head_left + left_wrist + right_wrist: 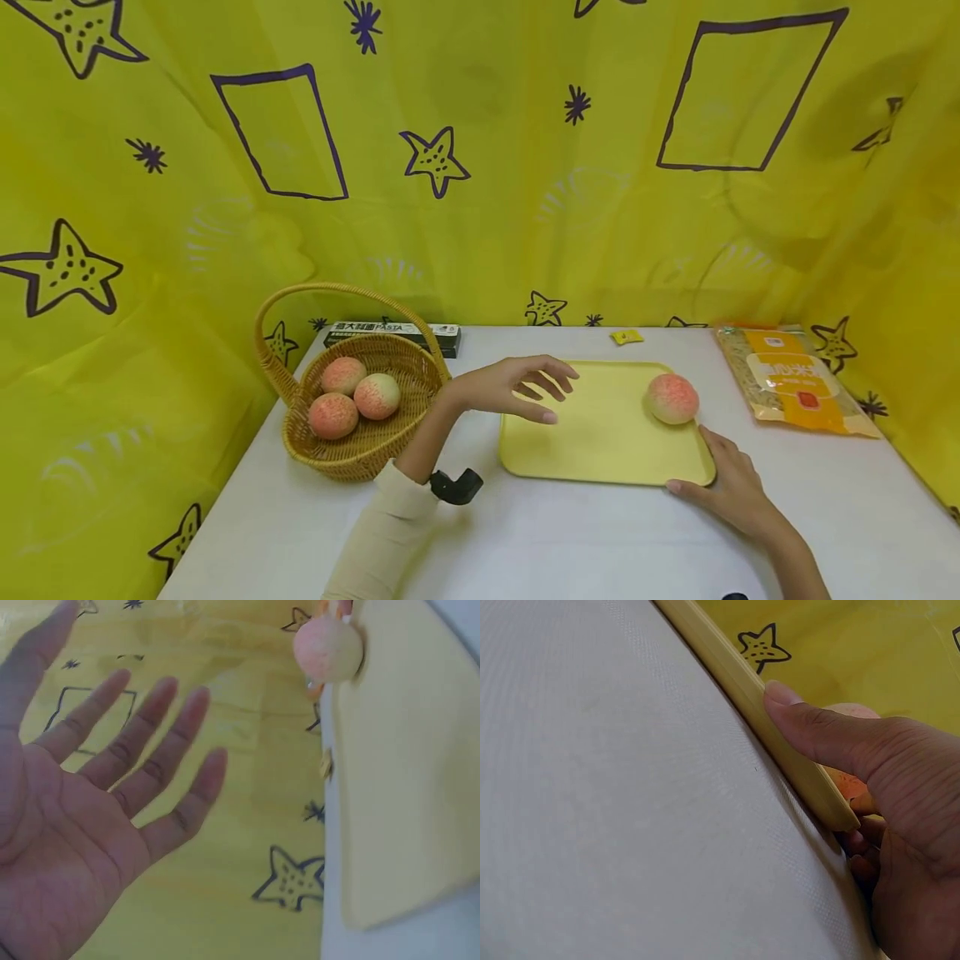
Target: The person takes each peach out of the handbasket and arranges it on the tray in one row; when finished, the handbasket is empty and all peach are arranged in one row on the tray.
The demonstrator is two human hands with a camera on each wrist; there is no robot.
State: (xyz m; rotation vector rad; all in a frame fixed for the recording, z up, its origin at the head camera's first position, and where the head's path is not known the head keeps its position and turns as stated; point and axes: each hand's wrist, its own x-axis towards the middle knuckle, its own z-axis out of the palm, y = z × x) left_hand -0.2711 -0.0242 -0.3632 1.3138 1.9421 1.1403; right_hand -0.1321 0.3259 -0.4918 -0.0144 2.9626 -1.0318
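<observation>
A pale yellow tray (592, 425) lies on the table with one pink-and-cream peach (672, 398) at its right end. My right hand (735, 483) grips the tray's near right corner. In the right wrist view the thumb (810, 727) lies along the rim and the other fingers curl round the corner. Over the tray's left part hovers my left hand (517, 387), fingers spread and loosely bent, holding nothing; its bare palm (67, 832) shows in the left wrist view. To its left, a wicker basket (352, 467) with a tall handle contains three peaches (343, 396).
Behind the basket lies a dark pasta box (442, 340). A small yellow packet (627, 337) sits beyond the tray. At the back right is an orange-and-clear bag of grain (798, 379). A yellow patterned curtain (487, 225) encloses the white table (540, 542) at the back and sides.
</observation>
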